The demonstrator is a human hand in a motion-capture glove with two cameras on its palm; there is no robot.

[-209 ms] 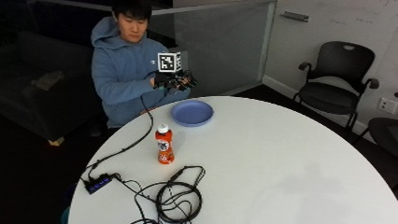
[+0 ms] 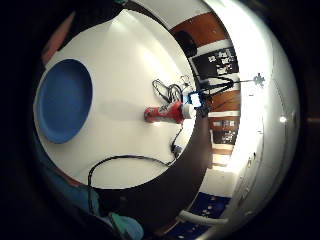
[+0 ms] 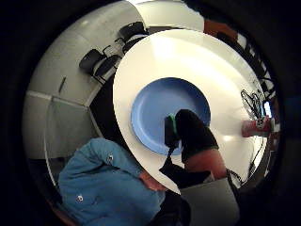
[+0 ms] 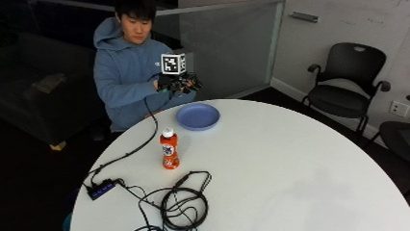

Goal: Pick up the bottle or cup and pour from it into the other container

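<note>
White table, upright bottle well apart from raised grip.

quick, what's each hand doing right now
Right hand: raised above the table edge, holding nothing; finger state cannot be told.
Left hand: not visible.

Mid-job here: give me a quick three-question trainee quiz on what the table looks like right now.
1. True or false: the gloved right hand is gripping the orange bottle.
2. What does the bottle stand between? A) blue plate and coiled cable B) two chairs C) two cups
3. Fill in: the bottle's white cap is ___ (on/off).

Key: 1 false, the hand is raised above the table edge; 2 A; 3 on.
</note>
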